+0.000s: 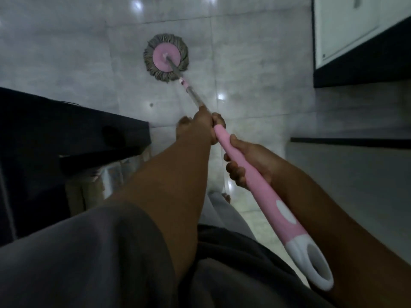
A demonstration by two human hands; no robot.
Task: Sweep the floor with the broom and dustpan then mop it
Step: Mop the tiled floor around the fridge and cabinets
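Note:
A spin mop with a round pink disc and grey strands, the mop head (166, 57), lies flat on the grey tiled floor (255, 70) ahead of me. Its metal pole runs back into a pink handle (262, 192) with a white loop at the end. My left hand (198, 127) grips the pole where the metal meets the pink grip. My right hand (246, 161) grips the pink handle lower down, fingers curled round it. No broom or dustpan is in view.
A dark piece of furniture (66, 138) stands close on the left, its corner near my left hand. A white cabinet with a dark base (355, 54) stands at the upper right, and a dark ledge (351, 142) juts in from the right. Open tiles lie around the mop head.

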